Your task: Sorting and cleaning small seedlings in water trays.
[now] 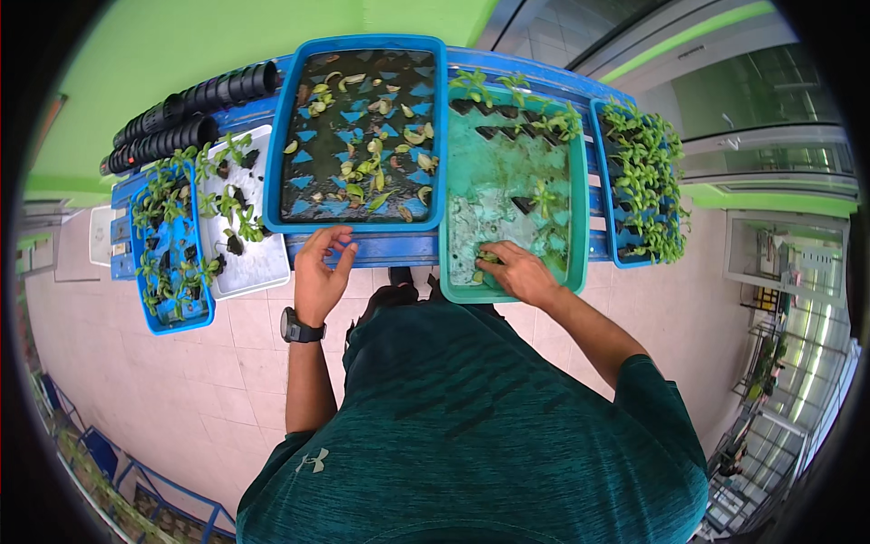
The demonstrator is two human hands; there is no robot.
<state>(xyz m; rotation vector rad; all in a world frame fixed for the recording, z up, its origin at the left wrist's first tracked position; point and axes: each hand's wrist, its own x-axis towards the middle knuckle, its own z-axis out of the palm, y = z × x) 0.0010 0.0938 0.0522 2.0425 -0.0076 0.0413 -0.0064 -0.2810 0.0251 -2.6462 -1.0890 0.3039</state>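
Note:
My left hand (325, 272), with a watch on its wrist, is raised just in front of the near edge of a blue tray (355, 227); its fingers are apart and nothing shows in it. Wilted yellow-green leaves (370, 163) lie scattered over the dark, wet contents of that tray. Over the near end of a green tray (582, 204), my right hand (520, 272) points its fingers down at small leafy bits (479, 277); whether it grips them is unclear. Farther back in the green tray lie a seedling (544, 197) with a dark plug (523, 205) and rows of similar dark plugs (506, 133).
Left of the blue tray, a white tray (262, 272) and a narrow blue tray (207, 309) hold seedlings with dark root plugs. Stacked black net pots (224, 88) lie behind them. At right stands another blue tray (629, 262) packed with seedlings. All rest on a blue slatted table (387, 250).

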